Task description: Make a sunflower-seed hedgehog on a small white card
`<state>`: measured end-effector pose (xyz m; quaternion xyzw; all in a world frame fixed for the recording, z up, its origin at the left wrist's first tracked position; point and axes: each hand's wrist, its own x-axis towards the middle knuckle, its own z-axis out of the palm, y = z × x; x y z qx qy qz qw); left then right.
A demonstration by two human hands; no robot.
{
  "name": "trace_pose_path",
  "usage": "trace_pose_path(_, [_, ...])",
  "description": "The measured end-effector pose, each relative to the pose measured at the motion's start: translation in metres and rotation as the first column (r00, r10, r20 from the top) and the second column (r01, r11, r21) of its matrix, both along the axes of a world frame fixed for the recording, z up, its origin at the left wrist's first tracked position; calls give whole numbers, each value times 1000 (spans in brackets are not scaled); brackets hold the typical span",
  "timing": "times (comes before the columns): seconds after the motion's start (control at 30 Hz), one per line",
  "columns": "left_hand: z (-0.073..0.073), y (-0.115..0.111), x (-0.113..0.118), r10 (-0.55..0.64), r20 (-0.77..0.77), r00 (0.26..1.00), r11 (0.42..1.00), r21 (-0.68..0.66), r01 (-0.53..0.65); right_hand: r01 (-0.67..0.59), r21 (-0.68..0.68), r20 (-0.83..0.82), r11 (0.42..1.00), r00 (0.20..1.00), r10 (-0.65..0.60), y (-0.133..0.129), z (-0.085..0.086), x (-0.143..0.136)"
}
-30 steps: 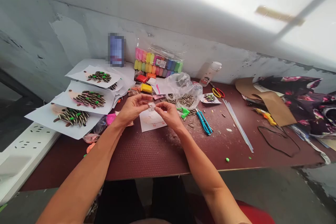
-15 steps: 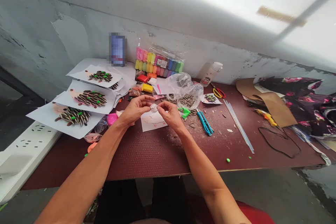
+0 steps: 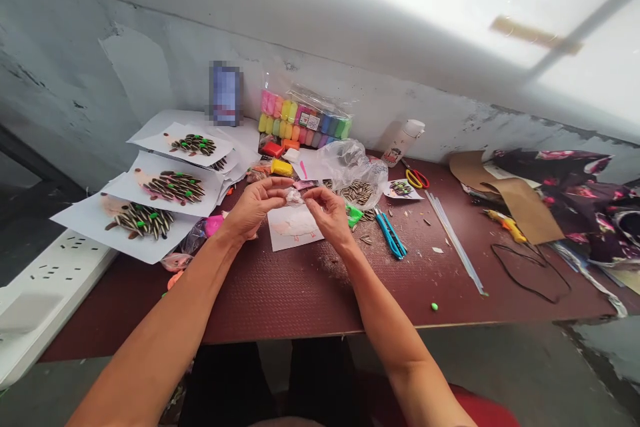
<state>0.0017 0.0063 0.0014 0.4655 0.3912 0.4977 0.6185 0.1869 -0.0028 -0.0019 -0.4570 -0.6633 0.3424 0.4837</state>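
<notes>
Between my two hands is a small crumpled clear plastic wrapper [image 3: 294, 196]; whether anything lies inside it I cannot make out. My left hand [image 3: 259, 205] pinches its left side, and the fingers of my right hand [image 3: 327, 212] pinch the right side. Just below them on the table lies a white paper [image 3: 287, 232] with a pale hedgehog shape and small orange feet. Beside my right hand sits a lump of green clay [image 3: 354, 215]. A pink clay lump [image 3: 214, 225] is left of my left wrist.
Papers with seed-covered hedgehogs [image 3: 175, 187] are stacked at left. Behind are a pack of coloured clay [image 3: 300, 123], a bag of sunflower seeds [image 3: 363, 190] and a white bottle [image 3: 403, 141]. Rightward lie a blue utility knife [image 3: 391, 233], scissors [image 3: 417, 178], glue sticks [image 3: 455, 240] and a glue gun [image 3: 507, 225].
My hands have drawn slightly apart, and the plastic wrapper between them looks more stretched out. More of the paper below now shows.
</notes>
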Motion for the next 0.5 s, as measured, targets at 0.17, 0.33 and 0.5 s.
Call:
trace_pose_path(0.17, [1,1,0,28,26,999,1000,-15,-27,-64,-32,36,997,997,65,-5,1,-3])
trace_pose_path(0.33, [2,0,1,11,29,1000,999,-46,-10,-17,39,99,999,995,13,-8,-1,-6])
trace_pose_path(0.5, [-1,1,2,-17,0,1000,999,-37,17,-3,85,205,996,979,-15,-8,0,-4])
